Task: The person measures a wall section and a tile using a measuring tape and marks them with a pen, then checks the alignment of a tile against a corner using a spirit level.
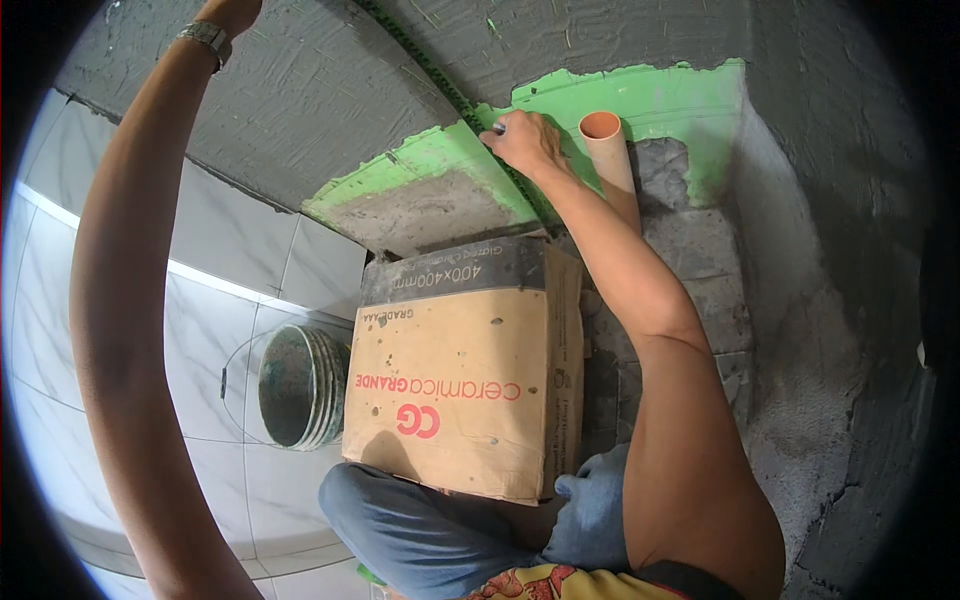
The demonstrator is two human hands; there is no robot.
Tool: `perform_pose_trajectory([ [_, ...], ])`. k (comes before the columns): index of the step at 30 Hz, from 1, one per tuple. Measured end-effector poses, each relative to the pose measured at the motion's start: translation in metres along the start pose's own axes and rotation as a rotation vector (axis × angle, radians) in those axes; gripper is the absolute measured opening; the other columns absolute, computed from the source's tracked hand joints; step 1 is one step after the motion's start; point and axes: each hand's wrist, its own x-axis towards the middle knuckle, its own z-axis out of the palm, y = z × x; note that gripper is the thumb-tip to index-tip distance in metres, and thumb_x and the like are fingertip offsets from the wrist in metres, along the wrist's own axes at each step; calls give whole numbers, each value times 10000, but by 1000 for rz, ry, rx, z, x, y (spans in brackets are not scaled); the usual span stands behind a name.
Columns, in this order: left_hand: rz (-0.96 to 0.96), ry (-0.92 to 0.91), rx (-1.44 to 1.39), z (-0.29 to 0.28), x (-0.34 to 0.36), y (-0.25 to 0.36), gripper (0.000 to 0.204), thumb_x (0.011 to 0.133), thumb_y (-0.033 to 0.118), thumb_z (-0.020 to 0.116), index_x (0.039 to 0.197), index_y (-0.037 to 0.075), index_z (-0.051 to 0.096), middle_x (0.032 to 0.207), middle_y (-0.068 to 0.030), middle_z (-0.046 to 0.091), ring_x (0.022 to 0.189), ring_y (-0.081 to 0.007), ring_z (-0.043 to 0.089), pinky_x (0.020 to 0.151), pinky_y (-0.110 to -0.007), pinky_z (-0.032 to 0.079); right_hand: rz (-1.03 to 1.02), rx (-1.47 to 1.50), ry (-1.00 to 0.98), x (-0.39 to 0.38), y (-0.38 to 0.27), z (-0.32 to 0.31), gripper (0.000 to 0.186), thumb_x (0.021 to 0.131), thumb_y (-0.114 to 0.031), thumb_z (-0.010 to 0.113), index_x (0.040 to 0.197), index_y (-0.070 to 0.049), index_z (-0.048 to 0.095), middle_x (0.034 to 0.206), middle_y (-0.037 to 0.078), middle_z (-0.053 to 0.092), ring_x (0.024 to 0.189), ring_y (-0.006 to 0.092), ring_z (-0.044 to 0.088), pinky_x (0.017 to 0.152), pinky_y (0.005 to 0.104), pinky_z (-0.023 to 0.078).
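Observation:
My left hand (pixel 226 14), below which a metal watch shows, reaches the top edge beside a long green-and-black measuring strip (pixel 430 72) lying along the grey plastered wall (pixel 290 90); its fingers are cut off. My right hand (pixel 525 140) is closed on a small pale object (pixel 499 128) beside the strip, at the green-coated band (pixel 410 160). Just right of that hand stands an open orange-and-cream pipe (pixel 608 150). The strip runs down toward a cardboard box (pixel 450 350) in front of my bent knees.
A worn bucket (pixel 295 390) with a wire handle stands left of the box on marbled tiles (pixel 205 350). Rough grey block or concrete (pixel 680 280) lies right of the box, beside a rough wall (pixel 830 250) that rises along the right side.

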Motion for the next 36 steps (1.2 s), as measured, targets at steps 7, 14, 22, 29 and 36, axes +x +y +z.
perform_pose_trajectory([
  [7, 12, -24, -41, -9, 1, -2, 410, 913, 94, 663, 1291, 36, 514, 1210, -158, 600, 1063, -310, 640, 897, -506, 577, -119, -13, 90, 4, 3, 6, 353, 896, -357, 702, 1127, -93, 736, 998, 189, 731, 960, 390, 689, 853, 486, 528],
  [14, 25, -46, -25, 7, -6, 13, 503, 887, 81, 717, 1329, 20, 485, 1288, -188, 563, 1165, -344, 599, 965, -522, 554, -189, -39, 127, 8, 17, 8, 332, 901, -348, 694, 1096, -83, 737, 990, 185, 730, 959, 402, 683, 846, 503, 519],
  [22, 24, -9, -36, 16, -11, 18, 526, 879, 59, 716, 1342, 15, 471, 1310, -206, 548, 1183, -364, 585, 971, -529, 552, -111, -32, 175, 0, 16, 2, 295, 884, -347, 709, 972, -67, 740, 906, 203, 720, 909, 418, 680, 804, 507, 519],
  [29, 67, -79, -88, 4, 4, 1, 494, 869, 38, 705, 1310, 24, 482, 1254, -187, 574, 1116, -339, 621, 944, -526, 564, -50, -33, 210, 3, 14, 6, 299, 857, -369, 710, 977, -98, 752, 914, 212, 720, 885, 420, 685, 801, 503, 531],
  [36, 91, -83, -81, 10, 1, 6, 481, 869, 62, 721, 1291, 32, 492, 1235, -171, 578, 1118, -334, 622, 953, -527, 558, -48, -13, 196, 0, 13, 1, 290, 845, -356, 703, 940, -85, 743, 904, 213, 716, 879, 426, 681, 797, 502, 531],
])
